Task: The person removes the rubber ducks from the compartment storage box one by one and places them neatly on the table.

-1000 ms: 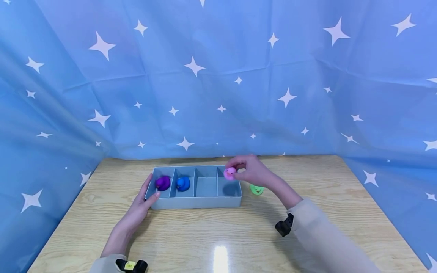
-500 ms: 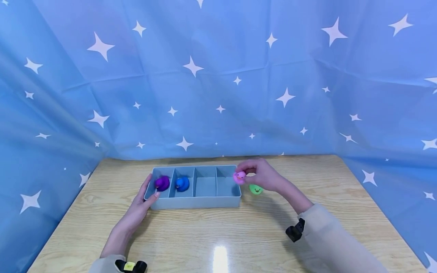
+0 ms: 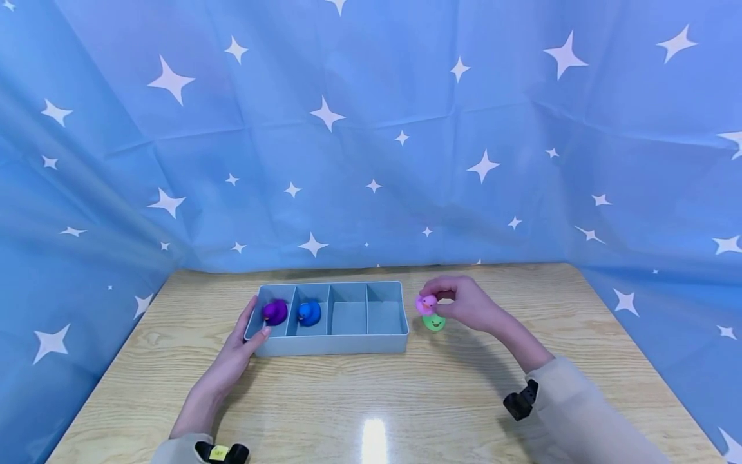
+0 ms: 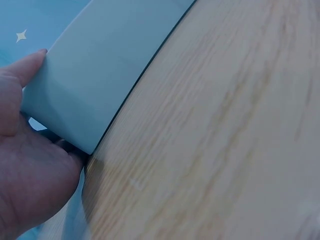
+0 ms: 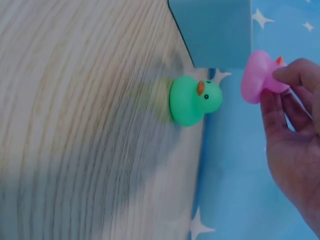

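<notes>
A grey-blue divided box (image 3: 330, 345) stands on the table, its compartments in a row. The purple rubber duck (image 3: 275, 312) sits in the leftmost one, with a blue rubber duck (image 3: 310, 313) in the compartment beside it. My left hand (image 3: 233, 361) holds the box's left end, thumb (image 4: 32, 67) at the front rim and fingers along the side. Right of the box, my right hand (image 3: 466, 304) pinches a pink rubber duck (image 5: 260, 77) between thumb and fingers, raised off the table. Close by, a green rubber duck (image 5: 190, 101) stands upright on the table.
The wooden table (image 3: 324, 406) reaches back to a blue star-patterned curtain (image 3: 371, 148), which also hangs along both sides. Nothing sits in the two right-hand compartments of the box.
My right hand has carried the pink duck rightward, from over the box's rightmost compartment to beside the green duck. The left hand and the box have stayed put.
</notes>
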### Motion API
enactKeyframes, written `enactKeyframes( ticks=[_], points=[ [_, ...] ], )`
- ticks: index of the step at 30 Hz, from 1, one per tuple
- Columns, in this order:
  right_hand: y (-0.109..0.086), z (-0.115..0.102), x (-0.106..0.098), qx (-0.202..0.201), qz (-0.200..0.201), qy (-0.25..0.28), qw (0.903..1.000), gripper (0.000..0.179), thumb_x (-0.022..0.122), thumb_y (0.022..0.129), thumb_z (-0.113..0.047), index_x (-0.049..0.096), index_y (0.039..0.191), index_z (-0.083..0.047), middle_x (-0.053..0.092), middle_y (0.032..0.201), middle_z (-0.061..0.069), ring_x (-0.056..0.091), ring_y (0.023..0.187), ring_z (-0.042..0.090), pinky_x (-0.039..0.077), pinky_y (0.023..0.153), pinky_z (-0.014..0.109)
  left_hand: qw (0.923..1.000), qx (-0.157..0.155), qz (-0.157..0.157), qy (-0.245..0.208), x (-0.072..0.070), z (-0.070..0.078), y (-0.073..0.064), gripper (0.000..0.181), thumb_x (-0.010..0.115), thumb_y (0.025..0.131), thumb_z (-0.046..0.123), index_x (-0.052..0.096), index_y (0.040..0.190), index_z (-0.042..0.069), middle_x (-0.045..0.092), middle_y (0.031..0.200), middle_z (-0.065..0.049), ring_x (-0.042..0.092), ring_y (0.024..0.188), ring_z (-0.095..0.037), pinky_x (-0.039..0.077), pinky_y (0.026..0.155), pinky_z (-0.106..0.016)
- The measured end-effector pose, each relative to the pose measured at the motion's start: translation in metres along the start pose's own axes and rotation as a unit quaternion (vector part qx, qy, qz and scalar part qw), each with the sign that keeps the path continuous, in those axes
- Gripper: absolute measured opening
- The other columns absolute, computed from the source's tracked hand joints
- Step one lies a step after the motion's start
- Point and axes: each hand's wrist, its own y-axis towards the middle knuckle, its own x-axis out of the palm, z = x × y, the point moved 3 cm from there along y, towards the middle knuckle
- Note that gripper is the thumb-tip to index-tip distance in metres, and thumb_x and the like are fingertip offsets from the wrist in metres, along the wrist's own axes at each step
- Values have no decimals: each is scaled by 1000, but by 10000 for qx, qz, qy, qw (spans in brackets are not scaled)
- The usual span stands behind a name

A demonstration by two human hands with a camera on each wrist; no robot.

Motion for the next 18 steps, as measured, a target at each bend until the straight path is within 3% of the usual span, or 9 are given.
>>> enactKeyframes(
  ticks=[18],
  points=[
    [-13, 15, -13, 222, 75, -315, 9992, 26, 75, 86, 4, 75, 112, 0, 71, 116, 14, 67, 104, 29, 57, 93, 43, 10000, 16, -12, -36, 0, 1, 0, 77, 50, 109, 35, -3, 166, 33, -11, 171, -9, -16, 153, -41, -4, 115, -74]
  ],
)
